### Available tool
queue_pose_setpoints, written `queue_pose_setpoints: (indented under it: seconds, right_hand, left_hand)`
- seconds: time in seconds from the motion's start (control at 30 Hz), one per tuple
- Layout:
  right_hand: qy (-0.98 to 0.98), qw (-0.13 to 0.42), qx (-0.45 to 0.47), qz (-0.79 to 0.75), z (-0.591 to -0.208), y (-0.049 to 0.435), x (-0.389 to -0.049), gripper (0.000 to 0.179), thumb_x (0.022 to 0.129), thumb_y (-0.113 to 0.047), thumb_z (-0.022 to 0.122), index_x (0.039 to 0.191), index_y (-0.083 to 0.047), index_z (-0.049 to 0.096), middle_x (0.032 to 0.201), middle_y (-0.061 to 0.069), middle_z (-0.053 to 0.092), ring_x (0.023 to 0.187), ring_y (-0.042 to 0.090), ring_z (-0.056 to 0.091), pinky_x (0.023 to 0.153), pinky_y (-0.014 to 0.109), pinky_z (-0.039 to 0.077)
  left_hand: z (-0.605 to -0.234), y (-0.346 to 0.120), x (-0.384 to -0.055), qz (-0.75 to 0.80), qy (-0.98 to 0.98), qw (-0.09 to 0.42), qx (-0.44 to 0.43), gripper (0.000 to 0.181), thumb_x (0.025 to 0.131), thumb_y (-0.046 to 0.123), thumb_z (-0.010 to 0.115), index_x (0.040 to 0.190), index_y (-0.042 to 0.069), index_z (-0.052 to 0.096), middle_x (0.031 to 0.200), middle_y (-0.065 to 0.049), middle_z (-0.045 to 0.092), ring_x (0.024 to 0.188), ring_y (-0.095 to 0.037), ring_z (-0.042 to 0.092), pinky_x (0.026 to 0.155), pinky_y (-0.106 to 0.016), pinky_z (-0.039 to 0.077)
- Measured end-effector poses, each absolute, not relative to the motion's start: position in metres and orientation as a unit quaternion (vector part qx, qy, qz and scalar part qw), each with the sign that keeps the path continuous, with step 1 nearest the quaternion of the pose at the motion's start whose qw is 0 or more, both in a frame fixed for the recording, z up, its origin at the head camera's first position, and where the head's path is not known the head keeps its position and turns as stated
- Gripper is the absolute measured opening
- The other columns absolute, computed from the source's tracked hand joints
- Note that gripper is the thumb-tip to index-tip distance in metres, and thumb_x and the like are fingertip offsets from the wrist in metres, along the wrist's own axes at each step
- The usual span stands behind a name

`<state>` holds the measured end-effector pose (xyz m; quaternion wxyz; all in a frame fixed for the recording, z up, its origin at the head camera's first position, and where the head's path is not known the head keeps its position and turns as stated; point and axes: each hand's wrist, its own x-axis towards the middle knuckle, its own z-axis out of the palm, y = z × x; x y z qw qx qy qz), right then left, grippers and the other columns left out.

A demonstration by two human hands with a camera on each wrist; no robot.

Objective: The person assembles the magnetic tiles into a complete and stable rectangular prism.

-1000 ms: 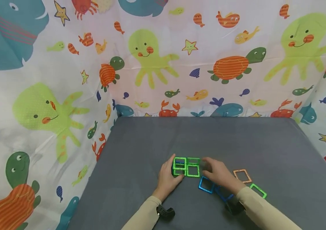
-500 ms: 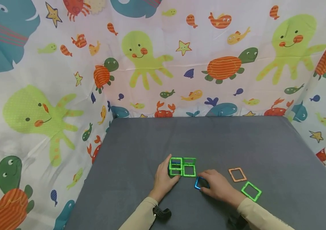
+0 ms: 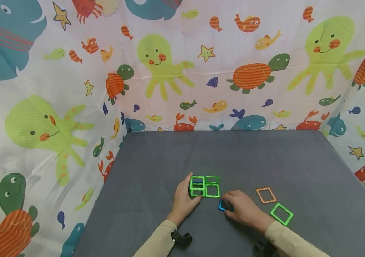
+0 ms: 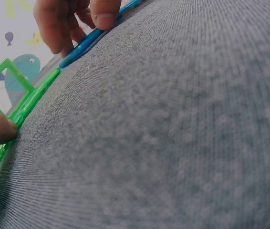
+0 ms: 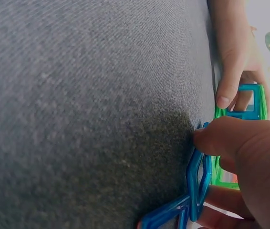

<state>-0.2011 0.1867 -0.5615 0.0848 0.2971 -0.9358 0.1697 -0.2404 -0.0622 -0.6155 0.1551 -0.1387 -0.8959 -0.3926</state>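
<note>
In the head view my left hand (image 3: 182,201) holds a small build of green magnetic tiles (image 3: 204,186), fingers along its left side and thumb at the near edge. An upright blue tile (image 5: 256,114) shows within this build in the right wrist view. My right hand (image 3: 243,208) pinches a square blue magnetic tile (image 3: 220,205) between thumb and fingers, just right of and nearer than the build. A second blue tile (image 5: 161,217) meets the pinched one at its edge, in the right wrist view; from the head camera the right hand covers it.
An orange square tile (image 3: 269,202) lies right of my right hand, and a loose green square tile (image 3: 286,209) lies just nearer than it. The grey cloth surface (image 3: 156,157) ends at a printed sea-animal curtain (image 3: 182,89) behind and at both sides.
My right hand has come down toward me from beside the green build and now grips the blue tile. The left hand keeps its hold. The head view has shifted slightly.
</note>
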Motion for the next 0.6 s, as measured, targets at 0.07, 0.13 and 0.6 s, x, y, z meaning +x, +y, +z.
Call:
queue_pose_setpoints:
  seconds: [0.07, 0.13, 0.6]
  right_hand:
    - [-0.934, 0.085, 0.299, 0.176, -0.562, 0.187, -0.202, 0.034, 0.073, -0.019, 0.087, 0.105, -0.013, 0.074, 0.100, 0.002, 0.073, 0.087, 0.021, 0.065, 0.075, 0.040, 0.055]
    - [-0.931, 0.089, 0.305, 0.178, -0.562, 0.188, -0.204, 0.033, 0.073, -0.019, 0.086, 0.103, -0.014, 0.074, 0.099, 0.001, 0.073, 0.086, 0.020, 0.065, 0.074, 0.040, 0.054]
    - [-0.908, 0.148, 0.353, 0.171, -0.530, 0.175, -0.227, 0.031, 0.077, -0.018, 0.083, 0.106, -0.015, 0.073, 0.111, 0.006, 0.073, 0.100, 0.025, 0.065, 0.077, 0.044, 0.051]
  left_hand:
    - [-0.616, -0.062, -0.241, -0.393, -0.895, 0.159, -0.139, 0.087, 0.078, 0.020, 0.084, 0.154, 0.013, 0.044, 0.143, -0.014, 0.060, 0.122, -0.034, 0.062, 0.095, -0.054, 0.053]
    - [-0.617, -0.062, -0.241, -0.392, -0.895, 0.161, -0.139, 0.086, 0.078, 0.019, 0.085, 0.154, 0.012, 0.044, 0.143, -0.013, 0.060, 0.121, -0.034, 0.062, 0.095, -0.053, 0.053]
    - [-0.618, -0.062, -0.242, -0.378, -0.898, 0.174, -0.143, 0.086, 0.080, 0.022, 0.085, 0.154, 0.015, 0.043, 0.141, -0.009, 0.062, 0.119, -0.030, 0.063, 0.094, -0.049, 0.054]
